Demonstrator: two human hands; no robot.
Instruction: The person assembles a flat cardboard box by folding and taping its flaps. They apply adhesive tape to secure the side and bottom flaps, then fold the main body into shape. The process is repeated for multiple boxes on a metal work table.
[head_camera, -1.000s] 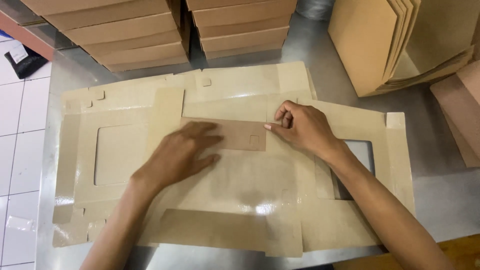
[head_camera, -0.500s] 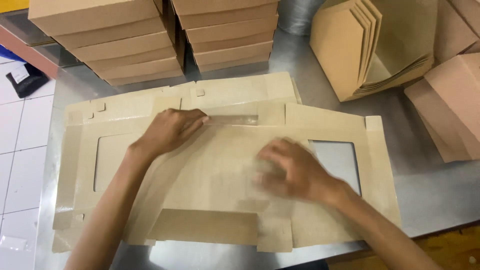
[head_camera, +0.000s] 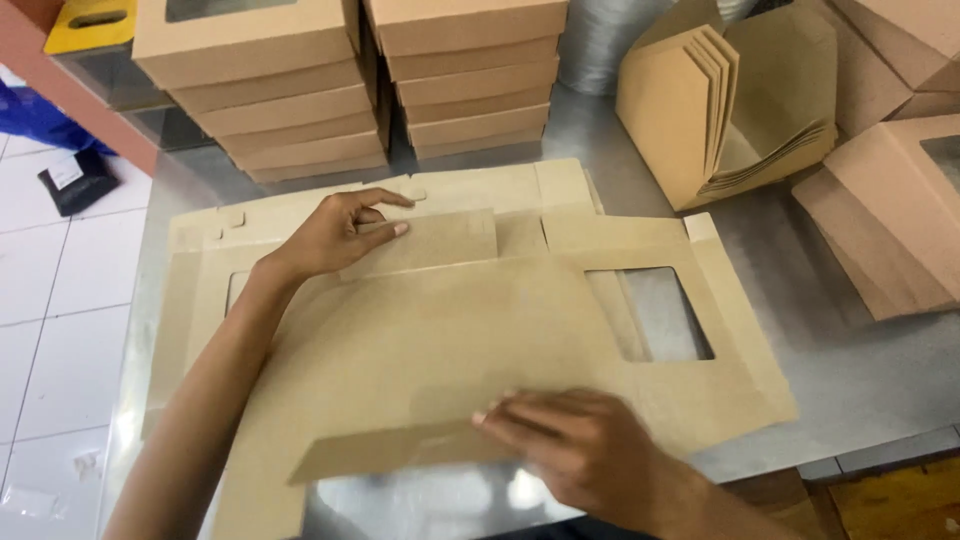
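the flat brown box blank on the steel table looks light, stiff and easily creased, best held at its flaps, where the left hand pinches the far flap and the right hand presses fingers flat on the near one.

Looking at matt brown kraft cardboard on the flat box blank, smooth, window cutout film faintly glossy. Sitting on brushed stainless steel table, shiny, throwing glare. Showing same matt cardboard on the stacked boxes. Glossy white tile on the floor.
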